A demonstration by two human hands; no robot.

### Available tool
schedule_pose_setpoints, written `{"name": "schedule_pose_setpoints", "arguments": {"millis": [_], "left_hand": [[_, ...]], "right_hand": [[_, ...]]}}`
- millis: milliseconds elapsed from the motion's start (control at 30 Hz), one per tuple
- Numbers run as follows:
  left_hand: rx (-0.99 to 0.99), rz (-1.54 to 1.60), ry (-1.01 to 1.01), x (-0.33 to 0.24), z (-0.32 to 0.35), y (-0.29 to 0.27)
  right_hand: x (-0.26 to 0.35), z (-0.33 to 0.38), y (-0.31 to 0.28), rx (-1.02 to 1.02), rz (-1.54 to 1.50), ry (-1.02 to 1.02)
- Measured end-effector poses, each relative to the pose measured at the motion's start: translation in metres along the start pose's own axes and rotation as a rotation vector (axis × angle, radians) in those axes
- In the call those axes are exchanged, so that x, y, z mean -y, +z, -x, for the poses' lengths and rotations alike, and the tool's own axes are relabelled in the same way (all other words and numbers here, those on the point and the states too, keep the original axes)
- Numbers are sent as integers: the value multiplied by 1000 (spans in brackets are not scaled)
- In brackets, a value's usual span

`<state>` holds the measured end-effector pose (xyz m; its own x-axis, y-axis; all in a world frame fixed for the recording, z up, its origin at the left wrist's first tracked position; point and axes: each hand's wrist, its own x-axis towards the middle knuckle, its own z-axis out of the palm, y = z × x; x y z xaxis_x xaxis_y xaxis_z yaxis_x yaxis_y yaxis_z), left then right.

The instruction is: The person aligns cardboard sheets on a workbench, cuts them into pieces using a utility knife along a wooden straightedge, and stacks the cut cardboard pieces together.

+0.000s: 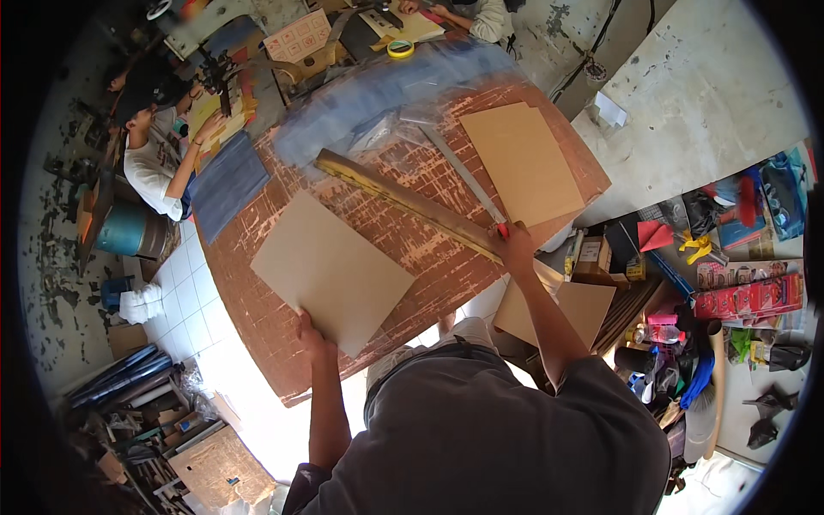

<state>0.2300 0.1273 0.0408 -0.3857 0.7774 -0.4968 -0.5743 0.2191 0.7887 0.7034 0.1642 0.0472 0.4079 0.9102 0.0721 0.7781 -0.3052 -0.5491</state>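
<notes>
A grey-brown cardboard sheet (335, 266) lies at the near left of the worn brown table. My left hand (317, 336) is closed on its near edge, thumb on top. At the table's near right edge, my right hand (518, 251) is closed around a small tool with a red end (503, 230); most of it is hidden in the fist. Beside that hand ends a long yellowish wooden bar (403, 202), running diagonally across the table. A thin metal ruler (463, 172) lies beyond it. Tan cardboard sheets (522, 163) are stacked at the right.
Crumpled clear plastic sheeting (395, 90) covers the far edge, with a yellow tape roll (401, 49) there. A dark blue-grey sheet (230, 184) lies at the left. Another person (154, 163) works at the far left, another at the far side. Cluttered goods (738, 292) fill the right.
</notes>
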Motion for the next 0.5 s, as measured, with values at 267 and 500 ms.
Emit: {"name": "schedule_pose_setpoints", "arguments": {"millis": [267, 500], "left_hand": [[234, 155, -16, 3, 39, 177], [596, -17, -195, 37, 71, 296]], "right_hand": [[11, -45, 22, -1, -8, -23], [-4, -44, 29, -67, 86, -272]]}}
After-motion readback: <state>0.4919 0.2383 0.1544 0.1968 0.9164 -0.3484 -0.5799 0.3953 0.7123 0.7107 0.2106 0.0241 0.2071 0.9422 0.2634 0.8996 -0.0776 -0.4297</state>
